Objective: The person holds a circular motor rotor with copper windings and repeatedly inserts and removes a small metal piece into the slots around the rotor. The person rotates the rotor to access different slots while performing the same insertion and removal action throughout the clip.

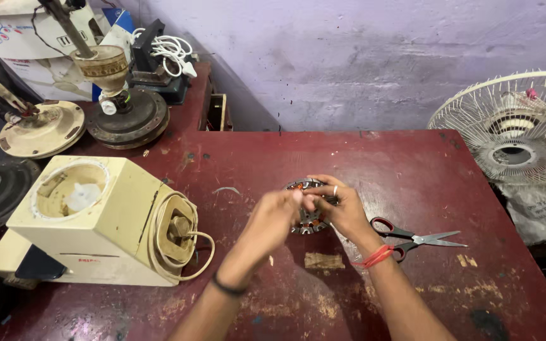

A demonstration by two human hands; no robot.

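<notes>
Both hands, left hand (279,211) and right hand (342,205), pinch the motor stator (308,221) with grasping fingers, steadying it on the counter (412,164); scissors (421,239) lie at three o'clock.

Both forearms extend forward from the lower edge of the view and converge at the centre, bringing the left hand (277,218) and right hand (341,208) together with their fingertips meeting. The left hand is turned palm-inward with its fingers bunched in a pinch, and a dark band encircles its wrist. The right hand is curled, fingers flexed toward the left, with a ring on one finger and a red thread around the wrist.
</notes>
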